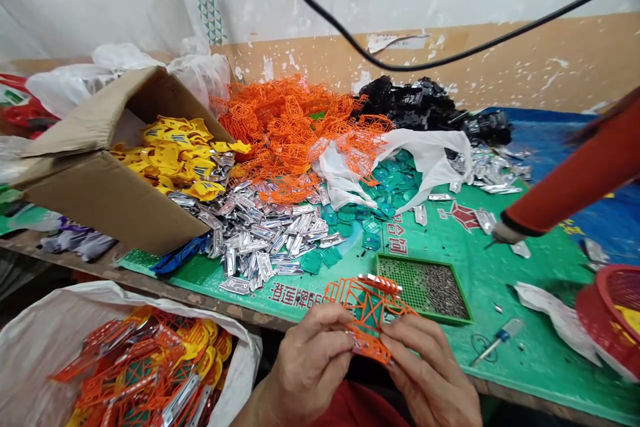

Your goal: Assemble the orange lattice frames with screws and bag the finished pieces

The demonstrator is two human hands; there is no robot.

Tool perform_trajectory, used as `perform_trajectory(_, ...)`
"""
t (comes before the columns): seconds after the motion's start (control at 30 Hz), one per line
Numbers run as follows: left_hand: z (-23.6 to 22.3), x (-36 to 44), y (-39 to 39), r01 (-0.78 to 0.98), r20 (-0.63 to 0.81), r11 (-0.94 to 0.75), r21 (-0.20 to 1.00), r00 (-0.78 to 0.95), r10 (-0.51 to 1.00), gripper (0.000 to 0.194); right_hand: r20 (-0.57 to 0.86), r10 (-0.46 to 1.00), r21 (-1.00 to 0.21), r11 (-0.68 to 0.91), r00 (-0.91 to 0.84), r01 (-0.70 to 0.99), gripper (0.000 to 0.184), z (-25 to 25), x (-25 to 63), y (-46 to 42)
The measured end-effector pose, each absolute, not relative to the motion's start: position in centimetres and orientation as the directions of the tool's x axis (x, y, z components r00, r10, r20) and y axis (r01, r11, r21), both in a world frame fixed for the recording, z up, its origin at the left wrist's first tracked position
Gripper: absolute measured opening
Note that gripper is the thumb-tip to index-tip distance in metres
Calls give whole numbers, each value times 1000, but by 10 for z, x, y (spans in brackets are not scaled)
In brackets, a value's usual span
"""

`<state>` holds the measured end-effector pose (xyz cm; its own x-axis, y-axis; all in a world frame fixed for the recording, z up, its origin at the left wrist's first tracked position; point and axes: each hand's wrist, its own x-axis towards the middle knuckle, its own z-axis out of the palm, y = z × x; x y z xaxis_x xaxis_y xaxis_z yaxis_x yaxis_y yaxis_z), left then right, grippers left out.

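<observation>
Between my two hands is an orange plastic lattice frame [373,303], held just over the table's front edge. My left hand [315,353] pinches its left side, thumb and fingers closed on the rim. On the other side my right hand [425,360] grips the frame with bent fingers. A translucent green piece shows through the lattice, and a shiny silver strip lies along its far edge. Close behind the frame sits a green tray [425,287] of small dark metal parts, likely screws. The frame's underside is hidden by my fingers.
A cardboard box [100,173] spills yellow parts [175,153]. Behind lie heaps of orange frames [285,120], silver pieces [265,233], teal pieces [397,180] and black parts [420,103]. A red power screwdriver [575,173] hangs at right. A white sack [245,353] of assembled pieces stands front left.
</observation>
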<state>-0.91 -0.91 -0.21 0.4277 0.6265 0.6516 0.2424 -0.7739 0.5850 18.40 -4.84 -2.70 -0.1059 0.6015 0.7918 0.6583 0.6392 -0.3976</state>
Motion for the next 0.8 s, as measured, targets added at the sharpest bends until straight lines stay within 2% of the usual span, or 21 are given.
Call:
perform_trajectory(0.27,2,-8,-8,176,656,-789,588,467,593,24,778,616,-424,657,-120,623,35,-23,190,-47)
perform_trajectory(0.53,1,-9,-10,177,652,-783,596,463,601,22,788,604,-397,649,-121,649,32,-24,188,-48)
perform_trajectory(0.7,-3,-9,-10,313,619,-776,548,472,628,29,805,577,-359,662,-142,658,22,-19,183,-44)
perform_trajectory(0.8,2,-11,-10,403,506,-763,506,578,640,28,806,572,-367,684,-152,631,16,-18,178,-41)
